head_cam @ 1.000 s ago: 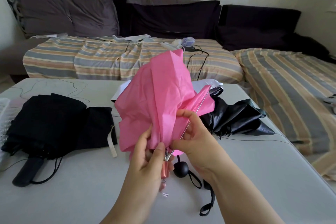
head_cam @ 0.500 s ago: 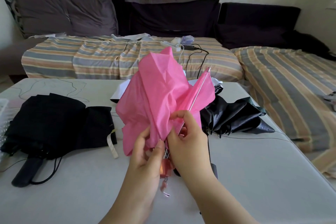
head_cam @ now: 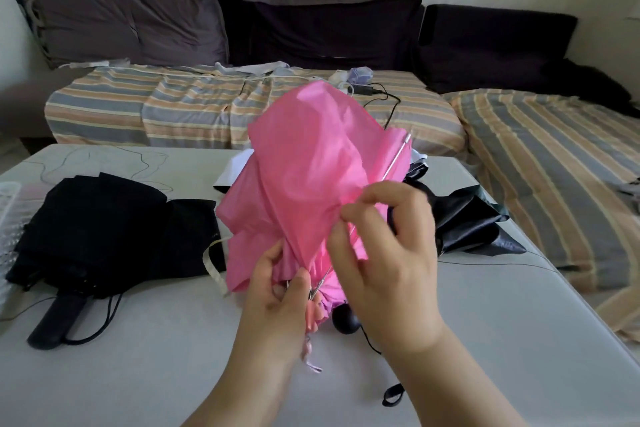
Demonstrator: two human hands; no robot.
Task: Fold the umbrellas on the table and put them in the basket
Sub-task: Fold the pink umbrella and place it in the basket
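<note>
A collapsed pink umbrella (head_cam: 311,177) stands upright over the white table (head_cam: 138,374), its canopy loose and crumpled. My left hand (head_cam: 277,305) grips it low, near the handle. My right hand (head_cam: 384,253) pinches a fold of pink cloth beside a bare metal rib. A black umbrella (head_cam: 97,232) lies loosely collapsed at the left, its handle towards me. A second dark umbrella (head_cam: 464,222) lies behind the pink one at the right, its round black knob (head_cam: 345,322) showing under my hands. The white basket (head_cam: 8,215) shows at the left edge.
A striped sofa bed (head_cam: 207,107) with dark cushions runs behind the table and along the right. Cables and small items lie on it. A black strap (head_cam: 393,393) lies on the table near my right forearm.
My right hand has moved up along the rib and taken a fold of cloth. The pink canopy has turned and stands higher, and the view has shifted slightly.
</note>
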